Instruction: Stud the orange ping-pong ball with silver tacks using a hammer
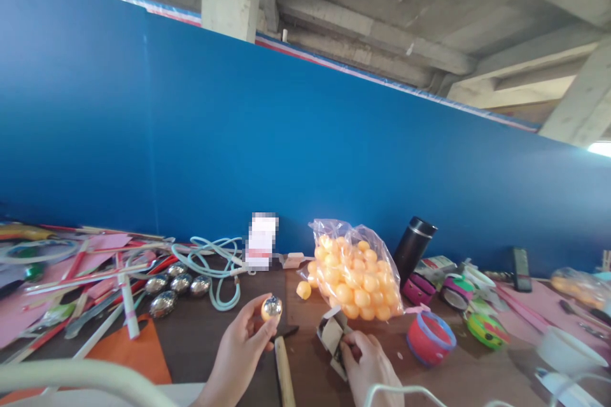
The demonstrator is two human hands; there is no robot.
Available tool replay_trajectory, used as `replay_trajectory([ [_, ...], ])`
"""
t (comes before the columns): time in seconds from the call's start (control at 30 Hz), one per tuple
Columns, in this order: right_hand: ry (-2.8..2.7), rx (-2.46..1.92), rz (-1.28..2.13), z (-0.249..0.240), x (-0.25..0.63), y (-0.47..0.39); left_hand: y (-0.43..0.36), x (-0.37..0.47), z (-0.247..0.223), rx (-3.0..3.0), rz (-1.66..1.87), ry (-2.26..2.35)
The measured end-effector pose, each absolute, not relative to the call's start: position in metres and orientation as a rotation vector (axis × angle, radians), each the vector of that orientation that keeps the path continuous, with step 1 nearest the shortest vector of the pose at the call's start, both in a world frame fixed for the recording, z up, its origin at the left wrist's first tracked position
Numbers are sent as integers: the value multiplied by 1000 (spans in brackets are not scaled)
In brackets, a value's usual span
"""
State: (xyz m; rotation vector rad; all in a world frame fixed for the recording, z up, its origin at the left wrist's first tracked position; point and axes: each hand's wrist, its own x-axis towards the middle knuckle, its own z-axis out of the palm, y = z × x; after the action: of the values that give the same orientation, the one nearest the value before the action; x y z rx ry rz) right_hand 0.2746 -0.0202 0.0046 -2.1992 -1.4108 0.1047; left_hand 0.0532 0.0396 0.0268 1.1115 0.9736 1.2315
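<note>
Between the thumb and fingers of my left hand [245,343] is a small ball [272,308], orange with a shiny silver patch on its upper side. My right hand [367,359] has its fingers bent at the opening of a small open cardboard box [331,335]; its fingertips are partly hidden there, and what they grip cannot be made out. A hammer [285,372] with a wooden handle lies between my hands. Behind them stands a clear plastic bag [356,276] full of orange balls, with one loose orange ball [303,290] beside it.
Several silver balls [180,283] and a pale blue cord [224,305] lie to the left, near an orange sheet [138,353]. A black bottle [414,248], a red roll [429,338] and a white bowl [568,351] stand to the right. A blue partition [286,140] rises behind the table.
</note>
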Motion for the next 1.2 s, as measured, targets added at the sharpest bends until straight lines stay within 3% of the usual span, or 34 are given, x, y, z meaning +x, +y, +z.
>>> replay_trajectory([
  [1.2, -1434, -2250, 228, 10, 276, -28, 40, 54, 24, 1191, 1179, 957],
])
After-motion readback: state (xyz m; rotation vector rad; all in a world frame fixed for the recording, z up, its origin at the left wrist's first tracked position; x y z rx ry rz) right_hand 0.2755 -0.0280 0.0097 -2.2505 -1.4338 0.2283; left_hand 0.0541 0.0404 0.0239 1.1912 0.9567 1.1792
